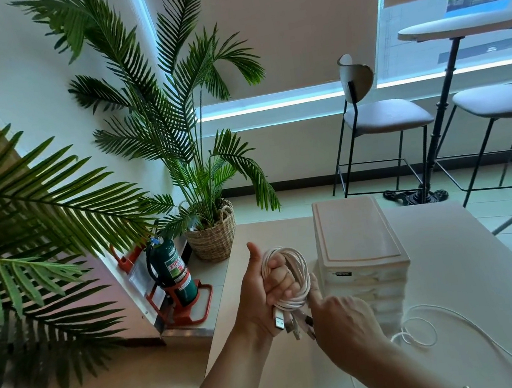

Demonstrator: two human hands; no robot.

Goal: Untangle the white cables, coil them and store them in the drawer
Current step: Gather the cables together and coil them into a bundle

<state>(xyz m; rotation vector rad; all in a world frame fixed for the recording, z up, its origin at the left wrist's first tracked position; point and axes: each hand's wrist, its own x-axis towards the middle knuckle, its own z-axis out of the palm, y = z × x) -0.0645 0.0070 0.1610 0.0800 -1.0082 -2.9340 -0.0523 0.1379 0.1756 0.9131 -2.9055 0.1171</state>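
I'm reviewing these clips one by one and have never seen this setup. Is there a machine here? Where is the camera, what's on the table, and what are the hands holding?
There is no machine here: a person works with two bare hands. The single picture comes from a wide-angle camera worn on the person's head, looking forward and down, which is why the arms enter from the bottom edge.

The left hand grips a coiled white cable, wound around its fingers, thumb pointing up. USB plugs hang below the coil. The right hand reaches toward those hanging ends; whether it pinches one is hidden by the hand itself.

On the pale table stands a small white drawer unit, its drawers apparently closed. Beside it lies a loose white cable, not yet coiled. Plants, a fire extinguisher and stools are just the room.
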